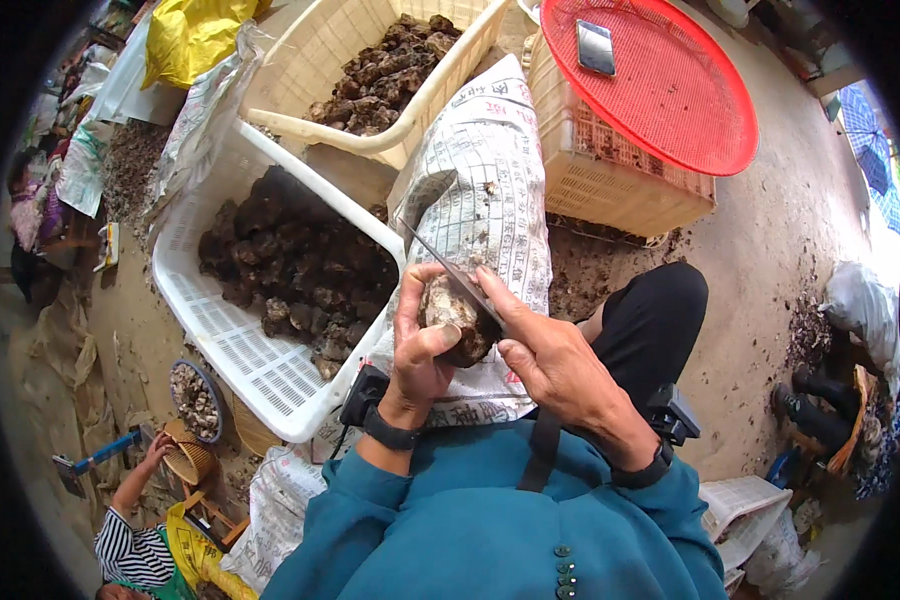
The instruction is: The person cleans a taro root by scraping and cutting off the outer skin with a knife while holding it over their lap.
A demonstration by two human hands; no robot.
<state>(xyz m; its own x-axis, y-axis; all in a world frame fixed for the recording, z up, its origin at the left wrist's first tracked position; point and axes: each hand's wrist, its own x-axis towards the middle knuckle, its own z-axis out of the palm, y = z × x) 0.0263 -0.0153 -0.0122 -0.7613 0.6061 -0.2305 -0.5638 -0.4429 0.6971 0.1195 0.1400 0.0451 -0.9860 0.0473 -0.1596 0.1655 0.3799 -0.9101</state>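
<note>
My left hand (pixel 420 350) is closed around a rough dark-brown tuber (pixel 472 347), its upper left side pale as if pared. My right hand (pixel 570 372) grips a knife; the thin grey blade (pixel 448 265) lies along the tuber and points up to the left. The knife's handle is hidden in my right palm. Both hands are above a printed white woven sack (pixel 490 190) spread over my lap. Left of them, a white plastic crate (pixel 295 400) holds a heap of similar dark tubers (pixel 290 270).
Beyond stands a cream crate (pixel 280 122) of brown lumps. A red mesh tray (pixel 670 110) bearing a phone (pixel 596 48) tops another cream crate (pixel 620 190). At lower left are a basin of pale pieces (pixel 192 400) and a co-worker's hand (pixel 158 447) beside a wicker basket (pixel 190 455).
</note>
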